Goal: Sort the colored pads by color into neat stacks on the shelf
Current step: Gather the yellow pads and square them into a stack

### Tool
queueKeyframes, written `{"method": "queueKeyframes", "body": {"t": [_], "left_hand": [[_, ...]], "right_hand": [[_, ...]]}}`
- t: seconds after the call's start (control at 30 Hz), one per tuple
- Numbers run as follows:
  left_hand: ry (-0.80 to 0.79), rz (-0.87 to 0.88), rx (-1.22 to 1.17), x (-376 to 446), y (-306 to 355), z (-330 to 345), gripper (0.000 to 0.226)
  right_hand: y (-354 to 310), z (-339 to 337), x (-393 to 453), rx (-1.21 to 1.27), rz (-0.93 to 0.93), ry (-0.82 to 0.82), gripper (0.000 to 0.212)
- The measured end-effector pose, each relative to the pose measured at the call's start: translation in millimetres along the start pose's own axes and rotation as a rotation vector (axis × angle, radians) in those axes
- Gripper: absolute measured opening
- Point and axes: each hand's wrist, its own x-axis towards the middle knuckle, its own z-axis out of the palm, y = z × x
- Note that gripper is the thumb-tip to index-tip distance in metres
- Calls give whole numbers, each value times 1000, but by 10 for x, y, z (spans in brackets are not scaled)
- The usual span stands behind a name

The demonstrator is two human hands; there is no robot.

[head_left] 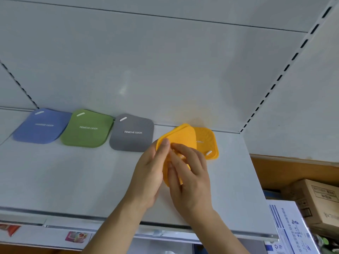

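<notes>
Gripping from both sides, the left hand and right hand pinch yellow pads just above the shelf, overlapping a yellow pad lying flat behind. Further left sit gray and green pads reading "REMOVE ODOR", then a blue pad, lettering blurred.

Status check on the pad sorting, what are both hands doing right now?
Left hand and right hand both grip yellow pads over the shelf. One yellow pad lies behind them. Blue, green, grey stacks placed. Nothing blocking.
</notes>
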Motion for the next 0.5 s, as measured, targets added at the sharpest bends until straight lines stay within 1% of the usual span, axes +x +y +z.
{"method": "queueKeyframes", "body": {"t": [0.07,0.13,0.2,0.27,0.3,0.33,0.43,0.47,0.5], "left_hand": [[18,68,152,22,-7,-8,32],[103,138,266,53,-19,-45,24],[168,164,346,69,-19,-93,18],[190,168,414,87,3,-162,17],[192,171,436,104,12,-211,17],[193,166,445,125,18,-264,18],[225,121,446,173,35,-361,32],[232,101,436,182,34,-373,35],[236,88,427,186,33,-380,35]], "right_hand": [[24,-26,-10,21,-56,-51,28],[112,-95,6,53,-99,-90,26],[293,-196,52,15,-60,-68,26],[560,-323,126,-91,42,-40,25],[726,-383,155,-156,88,-73,24],[895,-441,174,-217,118,-143,25],[1279,-544,177,-295,143,-396,33],[1340,-552,174,-283,145,-425,31],[1367,-558,178,-263,155,-418,28]]}}
